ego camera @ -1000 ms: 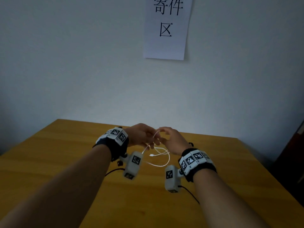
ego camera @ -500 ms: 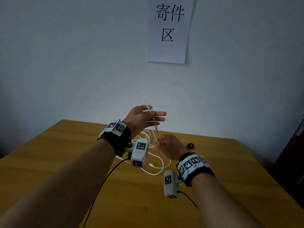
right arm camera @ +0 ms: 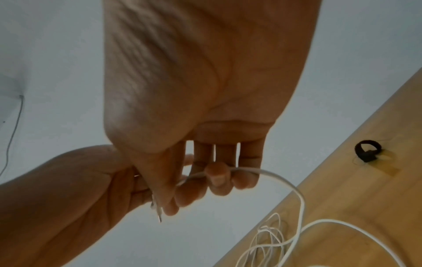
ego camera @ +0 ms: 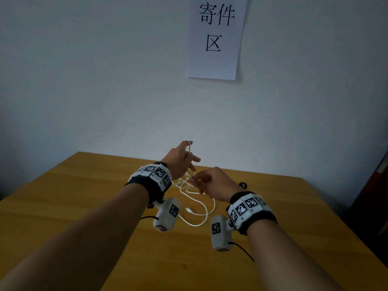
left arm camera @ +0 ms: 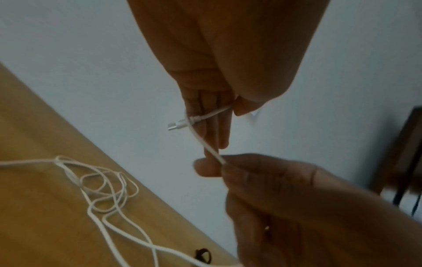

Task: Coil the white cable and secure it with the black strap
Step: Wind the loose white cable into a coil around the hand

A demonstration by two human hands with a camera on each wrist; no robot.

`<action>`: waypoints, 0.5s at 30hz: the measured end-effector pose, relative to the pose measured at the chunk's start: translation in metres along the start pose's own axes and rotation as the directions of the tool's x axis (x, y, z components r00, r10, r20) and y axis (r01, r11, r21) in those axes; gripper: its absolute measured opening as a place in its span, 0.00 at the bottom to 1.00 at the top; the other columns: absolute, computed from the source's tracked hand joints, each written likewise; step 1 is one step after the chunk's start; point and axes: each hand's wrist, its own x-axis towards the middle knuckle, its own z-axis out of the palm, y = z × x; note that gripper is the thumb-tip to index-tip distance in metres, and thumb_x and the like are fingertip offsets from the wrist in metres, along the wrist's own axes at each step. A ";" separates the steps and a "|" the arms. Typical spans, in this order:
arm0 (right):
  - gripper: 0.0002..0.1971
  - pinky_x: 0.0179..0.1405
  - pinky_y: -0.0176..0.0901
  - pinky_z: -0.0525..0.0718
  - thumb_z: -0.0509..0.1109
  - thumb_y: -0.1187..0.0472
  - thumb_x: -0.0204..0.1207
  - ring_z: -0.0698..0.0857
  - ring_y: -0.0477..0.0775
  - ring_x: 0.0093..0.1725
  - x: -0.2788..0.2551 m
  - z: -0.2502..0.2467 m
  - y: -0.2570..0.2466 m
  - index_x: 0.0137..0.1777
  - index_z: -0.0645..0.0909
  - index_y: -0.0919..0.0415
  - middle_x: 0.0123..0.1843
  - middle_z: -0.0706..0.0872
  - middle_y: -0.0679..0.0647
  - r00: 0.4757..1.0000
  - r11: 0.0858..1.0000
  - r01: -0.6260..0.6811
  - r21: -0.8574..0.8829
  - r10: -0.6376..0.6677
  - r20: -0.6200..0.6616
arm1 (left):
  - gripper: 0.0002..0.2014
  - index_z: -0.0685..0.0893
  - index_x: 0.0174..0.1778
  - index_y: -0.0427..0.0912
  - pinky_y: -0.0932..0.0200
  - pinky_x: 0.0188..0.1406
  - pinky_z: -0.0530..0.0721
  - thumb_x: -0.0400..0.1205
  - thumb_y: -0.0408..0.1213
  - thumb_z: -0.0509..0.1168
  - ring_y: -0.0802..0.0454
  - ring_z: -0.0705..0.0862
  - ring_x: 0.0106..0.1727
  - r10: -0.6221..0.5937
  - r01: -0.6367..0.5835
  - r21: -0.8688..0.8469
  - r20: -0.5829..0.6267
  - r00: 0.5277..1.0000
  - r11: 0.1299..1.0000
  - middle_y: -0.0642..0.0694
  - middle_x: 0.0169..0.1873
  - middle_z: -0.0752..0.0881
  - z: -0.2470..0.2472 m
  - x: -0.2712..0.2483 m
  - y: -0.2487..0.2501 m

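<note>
The white cable (ego camera: 190, 151) loops over my raised left hand (ego camera: 189, 159). In the left wrist view the thumb pins the cable (left arm camera: 212, 113) against straight fingers (left arm camera: 222, 130), and its metal plug (left arm camera: 175, 124) sticks out to the left. Just below, my right hand (ego camera: 194, 181) pinches the same strand; its curled fingers (right arm camera: 218, 178) hold the cable (right arm camera: 269, 174). The slack lies in loose tangled loops (ego camera: 201, 208) on the wooden table (ego camera: 84, 196). The black strap (ego camera: 242, 184), a small ring (right arm camera: 367, 151), lies on the table beyond my right wrist, untouched.
A white wall rises just behind the table's far edge, with a paper sign (ego camera: 216, 36) on it. A dark piece of furniture (ego camera: 369, 196) stands off the right side. Black wrist-camera leads (ego camera: 243, 248) trail over the tabletop near my forearms.
From being together low over the table, my left hand rose with the cable. Since half a second ago its fingers tipped downward, and my right hand stays just beneath, holding the strand.
</note>
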 end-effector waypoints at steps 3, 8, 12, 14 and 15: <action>0.11 0.35 0.29 0.81 0.77 0.53 0.81 0.87 0.31 0.29 0.001 -0.002 -0.001 0.58 0.93 0.56 0.37 0.90 0.43 0.998 0.999 0.029 -0.026 -0.030 -0.055 | 0.22 0.63 0.81 0.43 0.58 0.44 0.84 0.89 0.38 0.50 0.48 0.91 0.44 0.010 -0.031 0.204 0.103 0.995 0.979 0.44 0.56 0.91 0.003 -0.002 0.000; 0.10 0.33 0.31 0.83 0.83 0.51 0.74 0.91 0.38 0.32 0.003 -0.010 -0.003 0.48 0.91 0.57 0.34 0.94 0.50 0.972 0.997 0.043 -0.066 -0.057 -0.228 | 0.17 0.80 0.65 0.36 0.50 0.53 0.82 0.90 0.39 0.50 0.39 0.87 0.52 -0.096 0.022 0.347 0.199 0.975 0.938 0.35 0.53 0.88 0.008 -0.011 0.011; 0.12 0.32 0.32 0.80 0.82 0.49 0.74 0.86 0.33 0.26 0.004 -0.017 -0.005 0.46 0.85 0.54 0.33 0.93 0.49 0.961 0.997 0.007 -0.082 -0.029 -0.274 | 0.26 0.89 0.46 0.36 0.59 0.31 0.73 0.89 0.49 0.50 0.52 0.78 0.31 -0.138 0.049 0.364 0.223 0.965 0.930 0.46 0.31 0.83 0.008 -0.008 0.010; 0.14 0.30 0.32 0.80 0.81 0.44 0.75 0.86 0.33 0.25 0.001 -0.020 -0.005 0.49 0.85 0.53 0.34 0.93 0.49 0.967 0.997 -0.007 -0.074 -0.012 -0.254 | 0.27 0.87 0.37 0.38 0.59 0.29 0.71 0.87 0.54 0.53 0.54 0.75 0.26 -0.176 0.108 0.329 0.183 0.967 0.938 0.49 0.25 0.79 0.006 -0.005 0.010; 0.15 0.31 0.32 0.79 0.79 0.43 0.76 0.86 0.33 0.26 0.000 -0.022 -0.004 0.50 0.86 0.52 0.35 0.93 0.49 0.971 0.997 -0.009 -0.074 -0.009 -0.238 | 0.27 0.85 0.35 0.39 0.59 0.29 0.71 0.87 0.56 0.54 0.53 0.74 0.25 -0.186 0.121 0.333 0.173 0.967 0.935 0.49 0.24 0.77 0.004 -0.003 0.010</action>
